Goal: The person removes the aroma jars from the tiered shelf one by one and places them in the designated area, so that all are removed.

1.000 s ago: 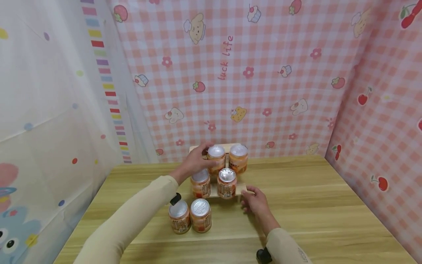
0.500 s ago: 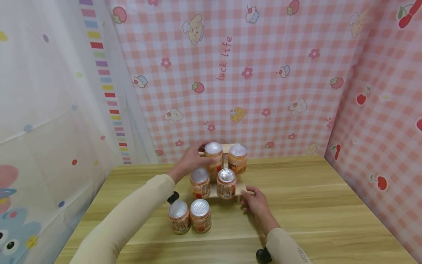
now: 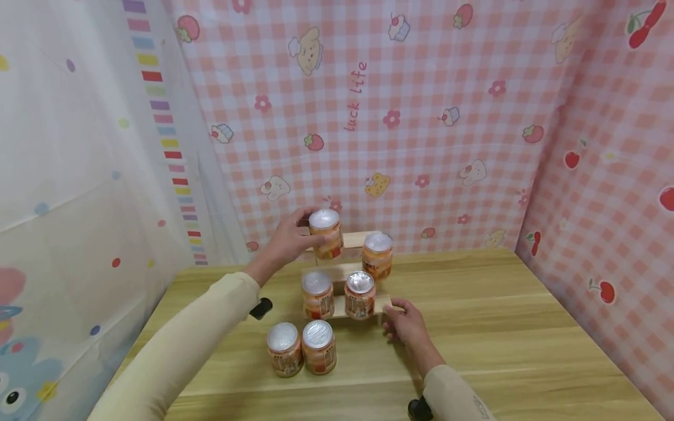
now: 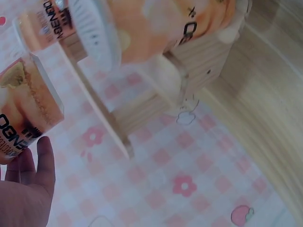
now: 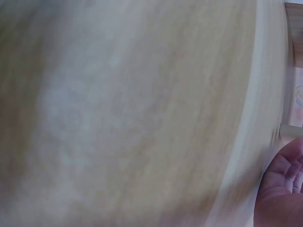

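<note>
My left hand (image 3: 284, 238) grips an orange-labelled can (image 3: 327, 241) with a silver lid, raised near the top step of a tiered wooden rack (image 3: 358, 239). In the left wrist view the fingers (image 4: 46, 163) sit against that can's side. Another can (image 3: 377, 257) stands on the middle step at the right. Two more, a left can (image 3: 318, 297) and a right can (image 3: 360, 297), occupy the lowest step. At that step's right end, my right hand (image 3: 408, 323) holds the corner. The right wrist view catches only part of this hand (image 5: 281, 196).
Two similar cans, one (image 3: 285, 351) left of the other (image 3: 319, 349), stand side by side on the wooden table (image 3: 505, 333) before the rack. A pink checked cloth (image 3: 442, 146) hangs close behind the rack, with a white cloth (image 3: 105, 193) at left.
My left hand has lifted the can off the middle step, moving it up and to the left. The right hand stays at the rack's corner. The view has shifted slightly.
</note>
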### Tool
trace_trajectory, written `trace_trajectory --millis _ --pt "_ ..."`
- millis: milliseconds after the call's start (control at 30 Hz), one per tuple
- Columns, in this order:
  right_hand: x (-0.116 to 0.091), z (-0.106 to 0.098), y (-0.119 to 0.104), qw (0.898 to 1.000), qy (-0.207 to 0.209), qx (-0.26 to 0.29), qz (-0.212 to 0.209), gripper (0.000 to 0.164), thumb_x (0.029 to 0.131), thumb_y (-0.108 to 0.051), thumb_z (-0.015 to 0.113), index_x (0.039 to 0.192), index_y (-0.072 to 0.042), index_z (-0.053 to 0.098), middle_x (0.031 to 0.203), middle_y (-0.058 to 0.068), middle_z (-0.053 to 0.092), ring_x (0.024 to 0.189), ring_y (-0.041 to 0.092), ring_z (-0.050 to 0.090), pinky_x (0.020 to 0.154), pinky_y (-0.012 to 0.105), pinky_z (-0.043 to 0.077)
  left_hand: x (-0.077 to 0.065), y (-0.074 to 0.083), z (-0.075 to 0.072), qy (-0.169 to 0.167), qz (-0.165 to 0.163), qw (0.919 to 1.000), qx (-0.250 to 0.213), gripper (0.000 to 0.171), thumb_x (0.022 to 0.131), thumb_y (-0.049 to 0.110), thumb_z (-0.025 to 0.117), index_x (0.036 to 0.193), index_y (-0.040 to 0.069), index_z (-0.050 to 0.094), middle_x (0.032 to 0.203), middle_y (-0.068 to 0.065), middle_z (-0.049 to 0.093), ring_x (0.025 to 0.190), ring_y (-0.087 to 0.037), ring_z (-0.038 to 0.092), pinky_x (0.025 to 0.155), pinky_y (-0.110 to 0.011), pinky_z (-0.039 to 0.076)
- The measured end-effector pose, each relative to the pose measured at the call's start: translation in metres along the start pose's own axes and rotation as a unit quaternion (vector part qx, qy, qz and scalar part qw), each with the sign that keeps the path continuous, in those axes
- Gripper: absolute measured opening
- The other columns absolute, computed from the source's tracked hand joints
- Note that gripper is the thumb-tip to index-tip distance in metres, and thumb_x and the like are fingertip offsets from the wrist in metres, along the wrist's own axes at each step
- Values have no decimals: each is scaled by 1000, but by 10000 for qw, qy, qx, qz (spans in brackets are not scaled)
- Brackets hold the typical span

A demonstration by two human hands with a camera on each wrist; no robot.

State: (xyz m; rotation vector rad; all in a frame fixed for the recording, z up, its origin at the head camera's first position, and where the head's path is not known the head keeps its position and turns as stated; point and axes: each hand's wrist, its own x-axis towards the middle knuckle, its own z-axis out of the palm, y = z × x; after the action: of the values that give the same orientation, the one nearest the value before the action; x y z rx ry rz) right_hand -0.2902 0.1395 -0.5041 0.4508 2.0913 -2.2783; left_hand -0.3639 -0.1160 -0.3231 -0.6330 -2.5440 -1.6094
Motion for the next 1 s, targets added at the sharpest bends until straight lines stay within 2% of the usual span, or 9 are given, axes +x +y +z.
trace_trajectory --millis 200,400,633,1000 --pt "0 0 1 10000 10 -39 -17 37 99 -10 61 131 3 48 83 7 61 59 12 58 48 26 49 -8 6 -19 185 153 9997 30 67 82 24 83 139 11 50 126 -8 58 116 -27 54 96 -46 48" --pt "0 0 0 10000 10 -31 -22 36 98 -9 61 130 3 48 83 7 61 59 11 58 48 25 49 -17 2 -40 287 256 9993 10 69 84 22 82 142 8 49 129 -11 56 118 -29 53 95 -47 48" --pt "0 0 1 10000 -4 -32 -26 38 99 -9 61 132 3 47 83 7 61 58 11 58 48 25 49 -33 -6 -64 455 134 9988 152 68 85 25 81 143 10 48 130 -10 53 120 -28 53 88 -41 50" --pt "0 1 -2 10000 -30 -15 3 39 99 -9 60 133 3 46 84 7 61 59 11 58 48 25 49 -71 -18 -100 544 -164 9974 452 67 89 22 77 145 7 44 133 -14 49 122 -31 52 81 -27 53"
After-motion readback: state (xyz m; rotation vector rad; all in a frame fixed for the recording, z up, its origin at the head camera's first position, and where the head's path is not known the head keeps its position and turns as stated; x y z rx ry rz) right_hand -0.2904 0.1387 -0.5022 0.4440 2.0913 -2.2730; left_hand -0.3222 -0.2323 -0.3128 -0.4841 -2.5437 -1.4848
